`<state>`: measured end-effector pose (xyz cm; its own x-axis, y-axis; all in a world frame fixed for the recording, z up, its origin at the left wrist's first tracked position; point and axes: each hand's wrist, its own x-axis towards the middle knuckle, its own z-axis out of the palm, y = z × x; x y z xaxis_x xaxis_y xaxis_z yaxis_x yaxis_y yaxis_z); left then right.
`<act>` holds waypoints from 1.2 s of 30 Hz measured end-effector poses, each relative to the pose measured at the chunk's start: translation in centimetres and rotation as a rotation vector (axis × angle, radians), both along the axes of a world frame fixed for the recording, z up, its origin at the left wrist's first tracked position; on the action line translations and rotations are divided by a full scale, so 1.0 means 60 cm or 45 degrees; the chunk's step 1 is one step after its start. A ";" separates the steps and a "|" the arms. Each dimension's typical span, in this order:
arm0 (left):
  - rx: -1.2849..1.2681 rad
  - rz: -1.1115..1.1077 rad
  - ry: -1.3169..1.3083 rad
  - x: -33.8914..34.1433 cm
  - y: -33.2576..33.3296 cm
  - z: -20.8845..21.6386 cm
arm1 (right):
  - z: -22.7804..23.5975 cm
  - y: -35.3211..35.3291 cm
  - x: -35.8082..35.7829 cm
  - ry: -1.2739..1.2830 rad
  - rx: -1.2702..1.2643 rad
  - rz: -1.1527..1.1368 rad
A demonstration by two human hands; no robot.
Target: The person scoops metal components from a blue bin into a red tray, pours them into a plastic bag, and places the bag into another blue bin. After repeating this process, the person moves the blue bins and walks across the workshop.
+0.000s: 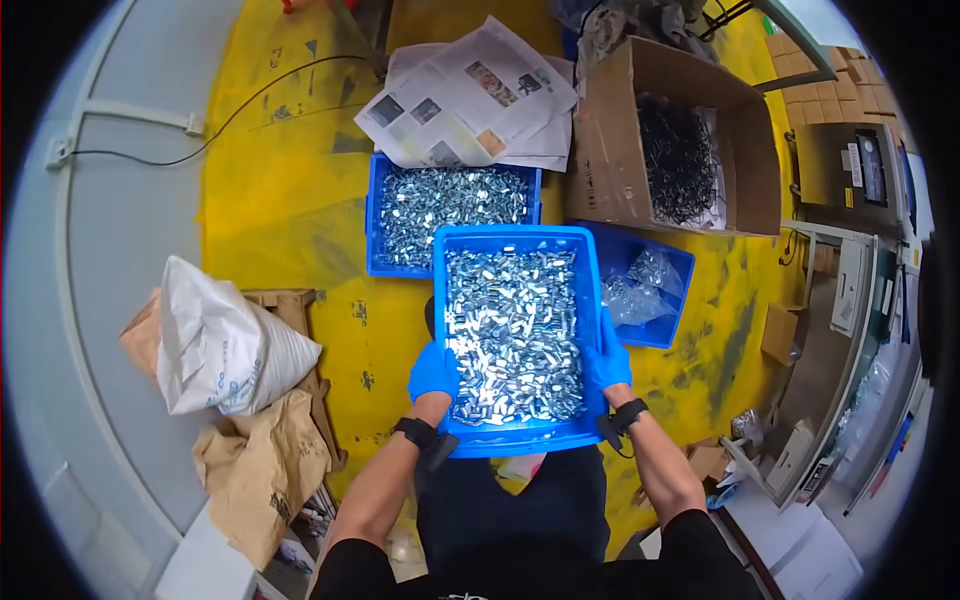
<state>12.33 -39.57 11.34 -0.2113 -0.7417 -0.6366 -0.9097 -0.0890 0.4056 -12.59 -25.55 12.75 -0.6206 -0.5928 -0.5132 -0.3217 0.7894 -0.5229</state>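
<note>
A blue plastic bin full of small shiny metal parts is held up in front of my body. My left hand, in a blue glove, grips its left wall. On the opposite wall, my gloved right hand has hold of the bin too. The fingers of both hands are partly hidden by the bin. Just beyond it, a second blue bin with similar metal parts stands on the floor, its far edge covered by newspaper sheets. Another blue bin, holding clear plastic bags, is at the right.
A large open cardboard box with dark wiry pieces stands at the far right. White sacks lean on a wooden pallet at left, near crumpled brown paper. A cable crosses the yellow floor. Shelving lines the right.
</note>
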 end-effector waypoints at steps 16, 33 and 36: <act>0.269 -0.192 -0.218 0.079 -0.171 -0.217 | -0.169 -0.197 0.041 -0.250 0.402 0.183; 0.833 -0.454 0.460 0.147 -0.298 -0.423 | -0.204 -0.198 0.031 -0.409 0.367 0.217; 0.756 -0.618 0.316 0.130 -0.287 -0.461 | -0.139 -0.217 0.052 -0.451 0.306 0.092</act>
